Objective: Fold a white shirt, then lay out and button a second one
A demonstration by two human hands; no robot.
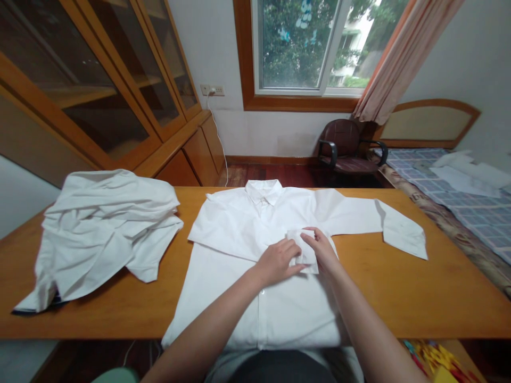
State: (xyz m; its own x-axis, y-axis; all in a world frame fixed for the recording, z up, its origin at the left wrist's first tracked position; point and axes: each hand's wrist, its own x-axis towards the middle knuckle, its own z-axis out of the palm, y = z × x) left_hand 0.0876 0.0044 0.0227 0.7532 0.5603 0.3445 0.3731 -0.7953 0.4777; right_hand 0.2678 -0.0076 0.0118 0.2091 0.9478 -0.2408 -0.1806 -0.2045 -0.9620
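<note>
A white button-up shirt [235, 298] lies front up on the wooden table, its collar [263, 192] at the far edge. One sleeve is folded across the chest, and its cuff [309, 258] lies beneath my hands. My left hand [279, 259] has its fingers curled on the near left part of the cuff. On the cuff's right edge, my right hand [320, 249] grips with thumb and fingers. The other sleeve [359, 215] stretches out to the right, its end bent toward me. The shirt's lower hem hangs at the table's near edge.
A heap of white garments [104, 229] lies on the left of the table [399, 298]. Beyond stand a glass-door cabinet [131, 69], a window [295, 48] and a brown armchair [345, 146]. A bed [467, 181] with a checked cover is at right.
</note>
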